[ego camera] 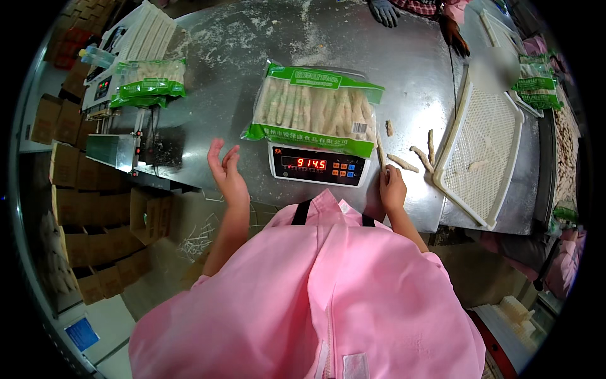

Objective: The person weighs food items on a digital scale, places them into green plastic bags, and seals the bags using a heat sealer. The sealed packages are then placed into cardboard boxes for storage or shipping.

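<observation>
A clear and green plastic bag of breaded sticks [315,106] lies on a digital scale [319,170] with a lit red display. Left of the scale, my left hand [228,173] is raised with its fingers apart and nothing in it. My right hand [393,188] is just right of the scale, its fingertips closed on the lower end of a thin breaded stick [381,150]. Beside it on the steel table [222,94] are several loose breaded sticks [402,163].
A white mesh tray [487,137] with one stick on it stands at the right. Filled bags [149,80] lie at the left near a sealing machine [102,90]. Another person's gloved hands, one in a grey glove [384,13], are across the table. Cardboard boxes [94,203] stand lower left.
</observation>
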`<state>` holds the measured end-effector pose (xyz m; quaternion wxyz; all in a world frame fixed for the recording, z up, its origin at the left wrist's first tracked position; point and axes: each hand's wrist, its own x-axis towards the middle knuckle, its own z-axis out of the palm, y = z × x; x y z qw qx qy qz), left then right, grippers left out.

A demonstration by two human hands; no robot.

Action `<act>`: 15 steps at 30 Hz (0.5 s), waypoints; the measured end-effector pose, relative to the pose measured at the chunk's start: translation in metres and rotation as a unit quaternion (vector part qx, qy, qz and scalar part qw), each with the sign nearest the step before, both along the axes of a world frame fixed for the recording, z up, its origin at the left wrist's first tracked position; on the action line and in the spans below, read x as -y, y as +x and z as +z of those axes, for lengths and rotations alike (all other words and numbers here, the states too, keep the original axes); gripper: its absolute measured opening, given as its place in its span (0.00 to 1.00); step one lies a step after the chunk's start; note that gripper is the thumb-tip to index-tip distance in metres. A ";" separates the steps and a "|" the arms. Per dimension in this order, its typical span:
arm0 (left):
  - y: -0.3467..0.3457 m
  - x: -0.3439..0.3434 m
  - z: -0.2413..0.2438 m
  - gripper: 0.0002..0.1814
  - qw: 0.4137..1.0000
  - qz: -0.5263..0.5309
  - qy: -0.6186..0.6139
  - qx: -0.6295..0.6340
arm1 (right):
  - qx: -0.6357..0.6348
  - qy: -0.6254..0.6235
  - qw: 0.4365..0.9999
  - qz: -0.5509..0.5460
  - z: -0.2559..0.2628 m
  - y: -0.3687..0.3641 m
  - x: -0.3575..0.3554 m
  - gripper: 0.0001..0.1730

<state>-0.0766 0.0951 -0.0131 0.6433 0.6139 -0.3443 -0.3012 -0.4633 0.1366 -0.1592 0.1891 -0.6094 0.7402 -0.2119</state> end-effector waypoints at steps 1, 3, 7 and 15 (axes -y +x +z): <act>-0.002 -0.002 0.001 0.27 1.000 0.001 0.001 -0.005 | 0.003 0.006 1.000 -0.002 0.001 -0.002 -0.002 0.14; -0.001 -0.004 -0.009 0.25 0.999 -0.024 0.009 0.019 | -0.017 -0.004 1.000 0.023 0.011 -0.008 -0.001 0.13; -0.002 -0.005 -0.016 0.23 0.998 -0.051 0.021 0.029 | 0.118 -0.152 0.981 0.014 0.043 -0.006 0.036 0.13; -0.039 0.021 -0.003 0.23 0.992 -0.108 0.017 0.058 | 0.332 0.085 0.939 -0.030 0.144 0.037 0.137 0.26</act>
